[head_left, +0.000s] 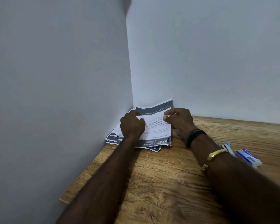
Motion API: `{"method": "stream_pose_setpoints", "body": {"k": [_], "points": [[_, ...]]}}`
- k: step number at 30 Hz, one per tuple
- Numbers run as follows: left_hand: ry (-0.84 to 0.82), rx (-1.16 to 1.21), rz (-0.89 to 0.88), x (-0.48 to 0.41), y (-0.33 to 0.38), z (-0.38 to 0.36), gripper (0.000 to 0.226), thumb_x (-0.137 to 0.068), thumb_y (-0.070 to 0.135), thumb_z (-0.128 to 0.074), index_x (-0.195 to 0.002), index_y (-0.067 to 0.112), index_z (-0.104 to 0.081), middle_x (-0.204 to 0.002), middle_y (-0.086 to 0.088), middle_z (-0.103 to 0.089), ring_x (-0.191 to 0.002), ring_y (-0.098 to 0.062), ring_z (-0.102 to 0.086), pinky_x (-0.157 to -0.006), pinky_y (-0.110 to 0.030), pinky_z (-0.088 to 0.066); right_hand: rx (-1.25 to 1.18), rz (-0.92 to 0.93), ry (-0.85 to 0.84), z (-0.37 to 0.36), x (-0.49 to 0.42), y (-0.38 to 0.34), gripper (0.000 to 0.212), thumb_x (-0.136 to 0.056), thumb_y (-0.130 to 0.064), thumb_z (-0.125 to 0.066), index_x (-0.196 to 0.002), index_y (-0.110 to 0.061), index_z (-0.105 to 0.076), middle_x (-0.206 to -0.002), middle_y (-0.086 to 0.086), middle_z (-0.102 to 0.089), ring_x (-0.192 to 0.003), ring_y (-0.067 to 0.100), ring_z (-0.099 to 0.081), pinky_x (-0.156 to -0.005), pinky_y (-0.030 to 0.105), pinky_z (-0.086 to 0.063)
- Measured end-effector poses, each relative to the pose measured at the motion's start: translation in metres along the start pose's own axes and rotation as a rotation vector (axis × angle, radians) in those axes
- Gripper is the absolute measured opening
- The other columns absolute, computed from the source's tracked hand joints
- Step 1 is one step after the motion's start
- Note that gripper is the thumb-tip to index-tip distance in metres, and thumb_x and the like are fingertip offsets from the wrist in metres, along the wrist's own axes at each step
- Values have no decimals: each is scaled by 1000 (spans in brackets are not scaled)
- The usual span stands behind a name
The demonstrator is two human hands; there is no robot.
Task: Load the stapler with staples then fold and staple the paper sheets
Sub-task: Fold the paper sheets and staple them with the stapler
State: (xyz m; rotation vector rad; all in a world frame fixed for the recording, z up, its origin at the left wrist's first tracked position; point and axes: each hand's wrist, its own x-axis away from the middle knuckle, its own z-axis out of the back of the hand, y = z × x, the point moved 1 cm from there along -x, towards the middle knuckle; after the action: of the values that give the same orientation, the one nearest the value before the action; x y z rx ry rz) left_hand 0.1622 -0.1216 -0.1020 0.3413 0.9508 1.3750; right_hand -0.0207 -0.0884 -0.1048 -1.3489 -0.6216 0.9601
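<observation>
Half-hiding the stapler (228, 146), the forearm (220, 165) lies beside the staple box (249, 157).

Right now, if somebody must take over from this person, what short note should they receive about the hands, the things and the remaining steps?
Left hand: grips the left edge of the top sheet.
Right hand: pinches its right edge.
More printed sheets lie under it, in the table corner.
Stapler, half hidden, and small blue box, probably staples, lie to the right, untouched.
Done: whether the stapler is loaded, I cannot tell.
Left: fold the sheets, then staple.
</observation>
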Motion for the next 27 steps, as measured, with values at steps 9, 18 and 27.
{"method": "stream_pose_setpoints", "body": {"k": [9, 18, 27], "points": [[-53, 175, 154, 5, 12, -1, 39, -94, 31, -60, -131, 18, -53, -133, -11, -64, -121, -36, -59, -103, -38, -46, -262, 48, 58, 65, 14, -7, 18, -84, 5, -78, -98, -6, -78, -103, 21, -77, -97, 39, -76, -88, 47, -63], [-59, 534, 172, 30, 57, -33, 25, -84, 10, -66, -68, 29, -70, -85, 11, -73, -102, -20, -70, -99, -36, -54, -252, 39, 212, 138, 26, 10, 20, -81, 2, -82, -98, -8, -81, -102, 16, -79, -101, 38, -75, -96, 53, -60], [-187, 898, 253, 52, 82, -59, 13, -82, 8, -74, -75, 19, -76, -95, -13, -78, -96, -31, -73, -97, -50, -57, -323, 49, 268, 186, 35, 24, 18, -79, 3, -82, -89, -12, -81, -99, 24, -78, -104, 46, -73, -96, 60, -58]]}}
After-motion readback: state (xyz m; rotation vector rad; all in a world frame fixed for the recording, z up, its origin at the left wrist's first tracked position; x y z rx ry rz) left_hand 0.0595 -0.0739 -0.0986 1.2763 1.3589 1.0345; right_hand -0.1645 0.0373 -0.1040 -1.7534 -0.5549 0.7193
